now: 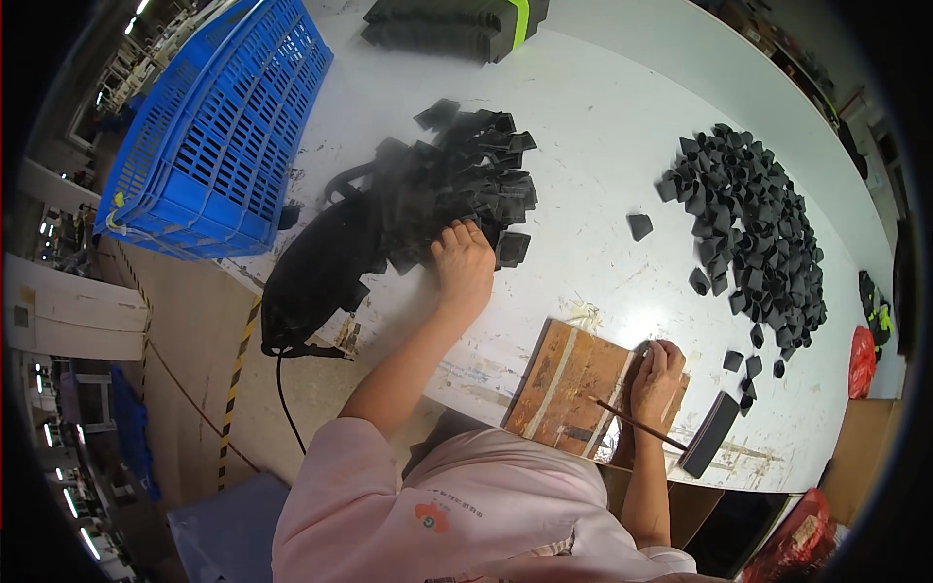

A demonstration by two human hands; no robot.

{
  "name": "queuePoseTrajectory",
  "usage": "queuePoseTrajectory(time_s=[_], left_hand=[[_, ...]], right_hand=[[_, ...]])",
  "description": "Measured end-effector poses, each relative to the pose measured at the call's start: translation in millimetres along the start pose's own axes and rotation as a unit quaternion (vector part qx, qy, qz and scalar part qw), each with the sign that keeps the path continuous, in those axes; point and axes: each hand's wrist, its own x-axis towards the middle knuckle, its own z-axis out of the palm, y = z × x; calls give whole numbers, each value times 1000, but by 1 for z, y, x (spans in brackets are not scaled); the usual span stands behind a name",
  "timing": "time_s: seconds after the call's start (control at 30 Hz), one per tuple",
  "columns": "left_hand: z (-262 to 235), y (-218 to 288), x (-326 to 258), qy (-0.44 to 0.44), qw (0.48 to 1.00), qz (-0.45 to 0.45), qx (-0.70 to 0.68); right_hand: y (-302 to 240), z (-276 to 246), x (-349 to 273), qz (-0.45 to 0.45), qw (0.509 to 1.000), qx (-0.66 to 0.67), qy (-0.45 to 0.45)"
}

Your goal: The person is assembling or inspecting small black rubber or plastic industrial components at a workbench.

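Note:
At the near edge of a heap of black folded fabric pieces (505,199) is my left hand (465,264), its fingers bent together over a piece. Just what they pinch is partly hidden. My right hand (658,374) rests at the right end of a worn brown wooden board (554,384), fingers curled. Whatever they hold is hidden; a dark strip shows beside them. A thin brown stick (622,415) slants across my right wrist, its lower end by a long black block (711,434).
A blue plastic crate (228,136) stands at the table's far left. In front of it lies a black rounded bundle (321,272) with a cord. A large pile of small black pieces (753,223) spreads at right. Stacked dark sheets (442,29) with a lime band lie at the back.

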Motion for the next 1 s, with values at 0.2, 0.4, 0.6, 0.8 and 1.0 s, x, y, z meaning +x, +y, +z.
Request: queuePoseTrajectory(time_s=[0.2, 0.4, 0.6, 0.8, 1.0], left_hand=[[8, -16, 16, 50, 999, 7, -17], [-19, -22, 3, 111, 984, 61, -129], [-45, 2, -34, 131, 947, 186, -227], [-67, 36, -76, 67, 886, 326, -322], [-58, 64, -115, -45, 858, 387, -336]], right_hand=[[-3, 3, 2, 10, 1000, 5, -18], [0, 3, 1, 8, 1000, 29, -4], [0, 2, -2, -3, 999, 29, 15], [1, 4, 3, -19, 999, 39, 29], [3, 9, 3, -2, 999, 30, 29]])
